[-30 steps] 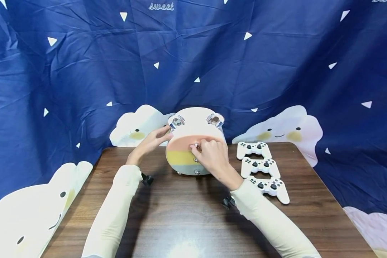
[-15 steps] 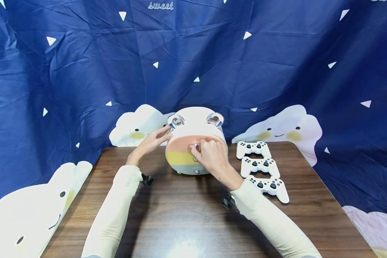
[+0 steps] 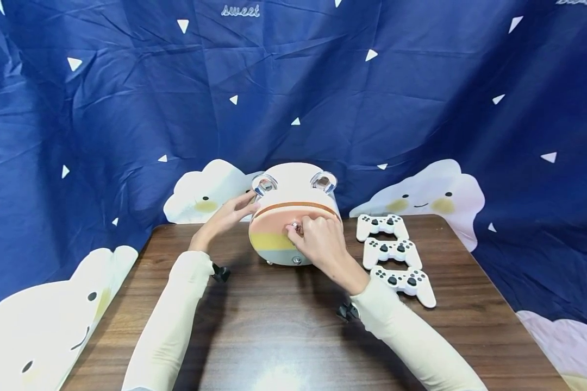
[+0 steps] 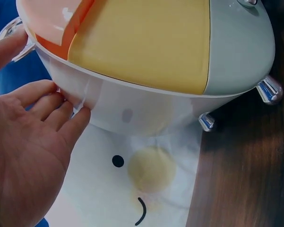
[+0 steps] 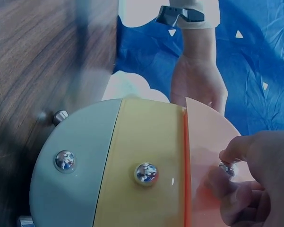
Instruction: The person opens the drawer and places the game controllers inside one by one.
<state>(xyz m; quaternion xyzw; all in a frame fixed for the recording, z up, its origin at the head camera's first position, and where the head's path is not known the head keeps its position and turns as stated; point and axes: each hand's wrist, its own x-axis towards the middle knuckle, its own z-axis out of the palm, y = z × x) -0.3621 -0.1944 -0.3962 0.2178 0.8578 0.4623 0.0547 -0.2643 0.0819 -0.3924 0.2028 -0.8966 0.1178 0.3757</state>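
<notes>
Pink drawer (image 5: 207, 125) partly out, near far edge of table (image 3: 269, 309).
Right fingers (image 5: 238, 147) pinch its knob (image 5: 228, 169); left fingers (image 4: 75, 124), almost straight, touch cabinet (image 4: 132, 106).

You are at what looks like a staged recording corner, though you cannot tell whether in a home or a studio, since the cloth hides the room. That creased blue cloth (image 3: 293, 65), printed with white triangles, "sweet" and cartoon clouds (image 3: 430, 187), hangs behind the wood-grain bench (image 3: 254, 315) and along both its sides. On the bench sit your pastel drawer box (image 3: 281, 215) and white game controllers (image 3: 392, 247); above it, you wear black wrist devices (image 3: 220, 273).
</notes>
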